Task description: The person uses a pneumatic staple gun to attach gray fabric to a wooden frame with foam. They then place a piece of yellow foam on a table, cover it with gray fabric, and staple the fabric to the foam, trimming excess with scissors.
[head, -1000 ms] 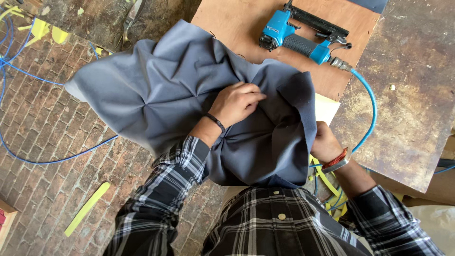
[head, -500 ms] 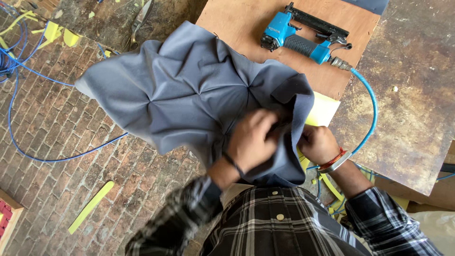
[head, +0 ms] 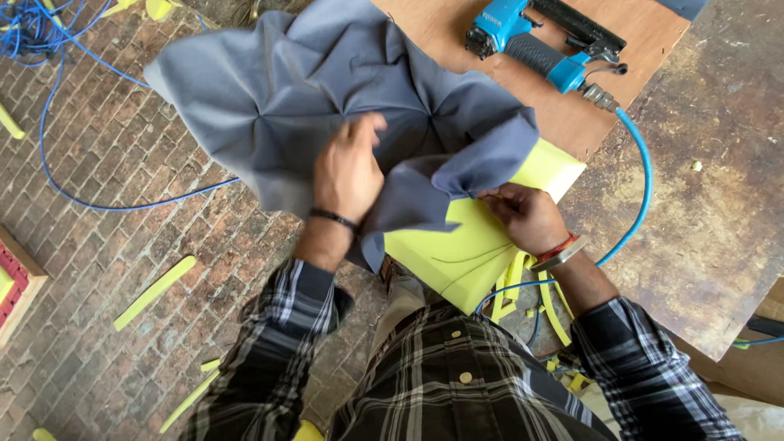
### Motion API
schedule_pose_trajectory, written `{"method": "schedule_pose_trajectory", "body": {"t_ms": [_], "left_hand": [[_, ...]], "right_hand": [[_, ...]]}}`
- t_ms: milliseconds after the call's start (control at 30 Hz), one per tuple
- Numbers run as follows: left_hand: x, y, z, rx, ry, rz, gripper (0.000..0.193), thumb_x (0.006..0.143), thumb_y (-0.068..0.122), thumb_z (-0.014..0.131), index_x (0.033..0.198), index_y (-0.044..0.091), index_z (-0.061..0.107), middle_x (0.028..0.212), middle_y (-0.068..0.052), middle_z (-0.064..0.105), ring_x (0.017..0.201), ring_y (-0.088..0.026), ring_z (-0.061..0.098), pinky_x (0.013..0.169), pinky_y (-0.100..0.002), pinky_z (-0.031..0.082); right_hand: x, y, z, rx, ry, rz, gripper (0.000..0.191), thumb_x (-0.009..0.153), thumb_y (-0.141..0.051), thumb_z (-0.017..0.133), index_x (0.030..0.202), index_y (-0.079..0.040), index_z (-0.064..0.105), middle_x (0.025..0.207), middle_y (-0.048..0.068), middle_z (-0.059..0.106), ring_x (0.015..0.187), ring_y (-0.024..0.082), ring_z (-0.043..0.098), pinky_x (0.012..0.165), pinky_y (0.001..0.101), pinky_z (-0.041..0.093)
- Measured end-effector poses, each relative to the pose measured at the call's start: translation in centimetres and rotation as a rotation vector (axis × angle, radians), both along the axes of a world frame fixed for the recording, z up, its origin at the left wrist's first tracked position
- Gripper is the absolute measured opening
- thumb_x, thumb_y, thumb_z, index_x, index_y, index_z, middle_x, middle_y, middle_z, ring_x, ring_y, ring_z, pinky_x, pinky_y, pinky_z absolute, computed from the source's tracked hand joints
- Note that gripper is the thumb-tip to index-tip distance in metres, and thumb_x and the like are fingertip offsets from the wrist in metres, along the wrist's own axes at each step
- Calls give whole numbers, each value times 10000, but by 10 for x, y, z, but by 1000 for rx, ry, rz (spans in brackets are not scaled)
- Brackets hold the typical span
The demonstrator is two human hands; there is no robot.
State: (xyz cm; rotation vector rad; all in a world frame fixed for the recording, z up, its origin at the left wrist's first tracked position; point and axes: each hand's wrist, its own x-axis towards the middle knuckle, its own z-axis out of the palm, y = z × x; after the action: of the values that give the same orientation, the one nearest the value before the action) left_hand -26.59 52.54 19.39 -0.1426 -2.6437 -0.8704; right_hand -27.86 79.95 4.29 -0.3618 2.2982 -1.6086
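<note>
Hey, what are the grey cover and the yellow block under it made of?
Grey cover: matte woven fabric, apparently; it drapes and creases into soft tufted folds. Yellow block: probably foam, with its dull, even surface and clean-cut edges.

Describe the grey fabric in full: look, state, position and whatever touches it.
The grey fabric is a plain matte cloth, gathered into deep folds that meet at tufted points. It drapes over a yellow-green foam panel, whose near corner is uncovered. Its far side lies on the plywood board near the blue staple gun; its left part hangs above the brick floor. The left hand presses on it, and the right hand pinches its folded-back edge.
</note>
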Motion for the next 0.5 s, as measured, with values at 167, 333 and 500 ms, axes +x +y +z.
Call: {"method": "schedule_pose_trajectory", "body": {"t_ms": [167,333,500], "left_hand": [[57,73,12,193,109,-604,333,887,-6,657,1174,161,639,1121,-48,686,1039,-273,704,958,-399,566],[14,72,-39,-132,-168,-483,401,877,34,675,1268,119,650,1245,-81,633,1096,-331,656,892,-446,526],[-15,30,-87,-225,103,-522,359,805,141,772,1158,196,743,1107,-43,654,1100,-282,624,939,-446,482]], "right_hand": [[-8,-2,4,206,21,30,207,946,-121,713,1126,-28,752,965,110,763,828,165,683,797,316,562],[-12,-4,6,104,52,32,210,969,-169,675,1129,-56,751,964,93,799,836,137,721,805,295,561],[-11,-9,15,78,97,25,216,965,-151,659,1129,-55,762,984,82,794,849,141,732,803,300,575]]}}
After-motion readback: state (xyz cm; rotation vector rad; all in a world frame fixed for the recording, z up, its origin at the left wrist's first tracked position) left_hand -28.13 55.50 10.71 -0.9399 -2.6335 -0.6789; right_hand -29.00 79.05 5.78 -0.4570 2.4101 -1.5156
